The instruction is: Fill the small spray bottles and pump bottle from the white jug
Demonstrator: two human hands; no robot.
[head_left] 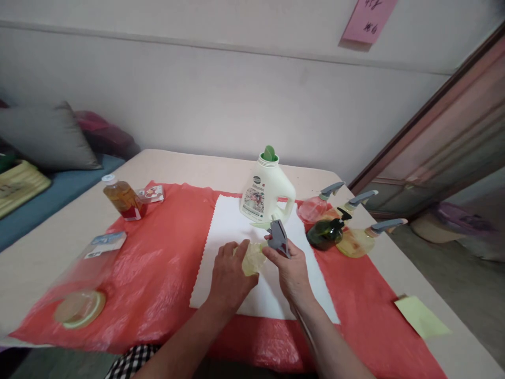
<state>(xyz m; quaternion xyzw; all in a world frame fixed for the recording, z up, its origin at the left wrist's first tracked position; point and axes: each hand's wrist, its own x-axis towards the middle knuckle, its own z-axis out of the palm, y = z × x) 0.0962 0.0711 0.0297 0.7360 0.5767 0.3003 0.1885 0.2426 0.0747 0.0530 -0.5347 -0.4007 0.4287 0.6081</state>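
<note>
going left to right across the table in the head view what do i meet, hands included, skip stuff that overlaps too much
Amber-liquid bottle → small printed pack → left hand → held spray bottle → right hand → dark pump bottle → rightmost spray bottle → yellowish paper note

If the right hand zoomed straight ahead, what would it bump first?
Beyond the grey trigger sprayer that the right hand holds, probably the pale handled jug with the green spout, though depth is hard to judge.
</note>
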